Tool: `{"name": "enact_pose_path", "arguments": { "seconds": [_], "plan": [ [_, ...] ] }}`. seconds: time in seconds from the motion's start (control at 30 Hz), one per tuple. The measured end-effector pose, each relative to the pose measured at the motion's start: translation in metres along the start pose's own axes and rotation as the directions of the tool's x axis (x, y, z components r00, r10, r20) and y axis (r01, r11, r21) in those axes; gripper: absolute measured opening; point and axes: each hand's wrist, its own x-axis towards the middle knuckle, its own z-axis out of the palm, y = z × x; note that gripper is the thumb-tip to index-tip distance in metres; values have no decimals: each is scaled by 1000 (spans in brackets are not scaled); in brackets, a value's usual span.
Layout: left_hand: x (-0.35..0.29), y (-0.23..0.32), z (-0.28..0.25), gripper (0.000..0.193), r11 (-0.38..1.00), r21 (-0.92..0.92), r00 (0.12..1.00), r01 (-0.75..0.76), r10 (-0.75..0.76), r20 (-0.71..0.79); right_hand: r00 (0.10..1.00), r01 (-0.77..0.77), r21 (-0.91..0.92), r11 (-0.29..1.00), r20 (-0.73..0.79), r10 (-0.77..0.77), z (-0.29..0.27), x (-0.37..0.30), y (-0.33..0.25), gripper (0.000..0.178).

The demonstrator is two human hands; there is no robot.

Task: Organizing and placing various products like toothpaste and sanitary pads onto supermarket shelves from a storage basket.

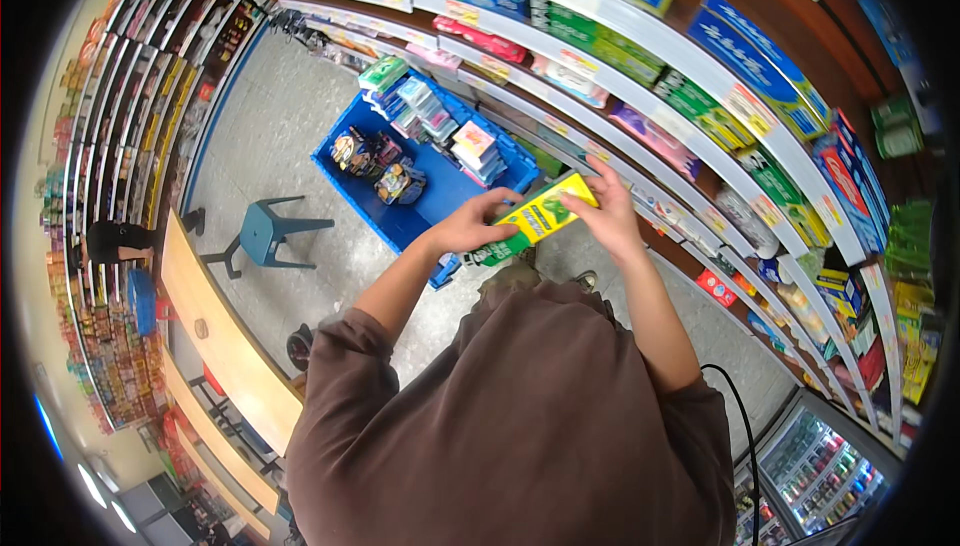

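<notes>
In front of my chest, both hands hold a long green and yellow carton [540, 217], which looks like a toothpaste box. My left hand [468, 226] is closed on its green lower end, thumb lying across the top. At the yellow end, my right hand [611, 208] grips the carton between thumb and fingers. Beyond it on the floor stands a blue plastic crate [345, 189]. Inside the crate are stacks of small white and pastel packs [425, 106], and dark round-looking packs [400, 183] to their left.
Shelves [600, 21] with green, yellow and blue cartons curve along the far and right sides. A teal stool [272, 233] stands left of the crate, near a wooden table [230, 336]. A drinks fridge [815, 461] is at lower right. Another person's arm [125, 243] shows far left.
</notes>
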Motion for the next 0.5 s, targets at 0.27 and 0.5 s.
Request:
{"name": "enact_pose_path", "arguments": {
  "seconds": [0.27, 0.5],
  "plan": [
    [-46, -135, -80, 54, 757, 472, 788, 452, -89, -610, 998, -67, -216, 974, 0, 69, 48, 14, 55, 62],
    [-16, -252, -96, 69, 762, 363, 684, 537, -140, -716, 974, -177, -230, 957, -184, 136, 28, -12, 78, 45]
  ]
}}
